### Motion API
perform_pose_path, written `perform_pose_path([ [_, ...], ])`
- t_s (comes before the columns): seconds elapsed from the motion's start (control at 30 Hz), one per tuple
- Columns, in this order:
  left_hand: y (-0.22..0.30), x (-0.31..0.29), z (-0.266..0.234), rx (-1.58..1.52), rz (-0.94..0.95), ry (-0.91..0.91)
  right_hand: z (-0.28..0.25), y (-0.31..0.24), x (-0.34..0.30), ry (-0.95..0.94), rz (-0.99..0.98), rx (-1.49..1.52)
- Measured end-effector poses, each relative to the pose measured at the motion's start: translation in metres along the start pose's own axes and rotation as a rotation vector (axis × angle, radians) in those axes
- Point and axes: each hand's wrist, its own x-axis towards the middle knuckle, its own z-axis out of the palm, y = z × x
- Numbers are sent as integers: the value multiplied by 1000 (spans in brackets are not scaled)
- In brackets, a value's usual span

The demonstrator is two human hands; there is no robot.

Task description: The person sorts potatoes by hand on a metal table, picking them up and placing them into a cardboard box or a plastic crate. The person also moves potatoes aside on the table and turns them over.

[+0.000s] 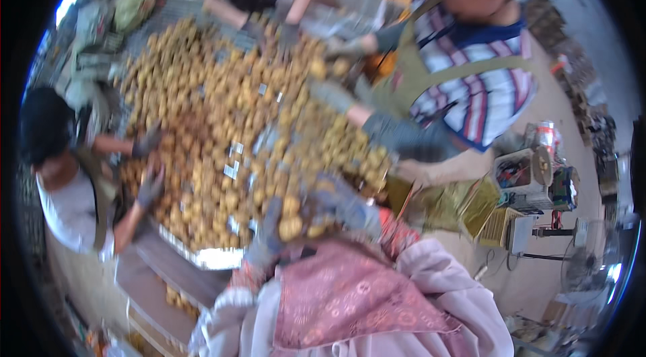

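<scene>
A large heap of round, yellow-brown, potato-like produce (222, 121) covers the table before me. My left hand (267, 234), in a grey-blue glove, is at the near edge of the heap. Its fingers look stretched out beside several round pieces (290, 216), not closed on any. To the right, my right hand (344, 205), gloved alike, reaches over the near right part of the heap. Motion smears its fingers, so whether it grips a piece is unclear. Small pale tags or scraps (231, 170) lie among the produce.
Co-workers with gloved hands (151, 182) stand at the left, far side and right (333, 94) of the heap. An open greenish-yellow bag (454, 205) is to my right, near a crate (521, 175) and a fan (585, 266). Filled sacks (134, 7) lie far left.
</scene>
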Motion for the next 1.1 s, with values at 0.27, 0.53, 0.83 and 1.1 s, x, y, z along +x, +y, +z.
perform_pose_path([
  [0.27,4,-22,46,79,156,-151,14,1,35,156,45,-1004],
  [0.53,24,-51,-6,-154,432,69,34,44,44,-152,100,-817],
  [0.83,71,-348,-211,-130,1492,853,-162,27,-66,-295,-357,-2038],
  [1.1,62,-365,-216,94,1334,1549,-82,51,-43,355,544,-60],
])
